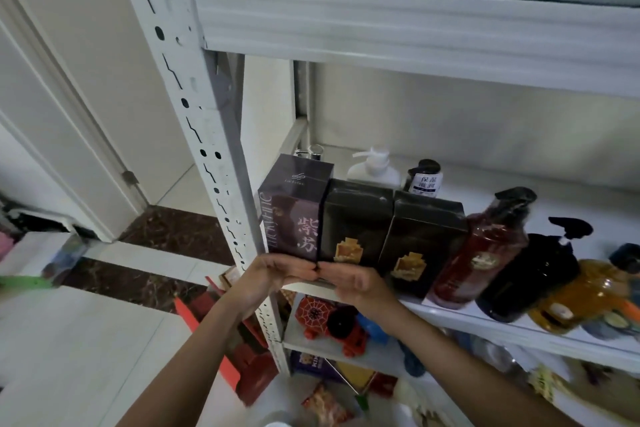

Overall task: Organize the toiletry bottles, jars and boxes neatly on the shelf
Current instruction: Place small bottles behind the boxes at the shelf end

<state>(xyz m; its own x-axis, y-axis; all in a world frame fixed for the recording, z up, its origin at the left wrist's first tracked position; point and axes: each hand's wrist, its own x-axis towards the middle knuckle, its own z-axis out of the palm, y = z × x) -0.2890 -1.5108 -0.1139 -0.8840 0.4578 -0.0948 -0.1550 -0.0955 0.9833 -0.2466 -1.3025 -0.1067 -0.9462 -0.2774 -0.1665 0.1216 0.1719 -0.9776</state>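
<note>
On the white shelf (pixel 460 317) a purple box (pixel 292 208) stands at the left end, with two black boxes with gold emblems (pixel 356 222) (pixel 422 239) beside it. Further right are a dark red pump bottle (pixel 485 246), a black pump bottle (pixel 533 274) and an amber bottle (pixel 588 291). Behind the boxes stand a white pump bottle (pixel 375 168) and a small dark jar with a white label (pixel 424 177). My left hand (pixel 273 274) presses the lower front of the purple box. My right hand (pixel 353 282) presses the first black box's base. Their fingertips meet.
The perforated shelf upright (pixel 207 135) stands just left of my hands. The shelf above (pixel 415 28) hangs low over the bottles. A red spider-web toy (pixel 313 314) sits on the lower shelf, red boxes (pixel 249 357) on the floor, a door (pixel 69 114) at left.
</note>
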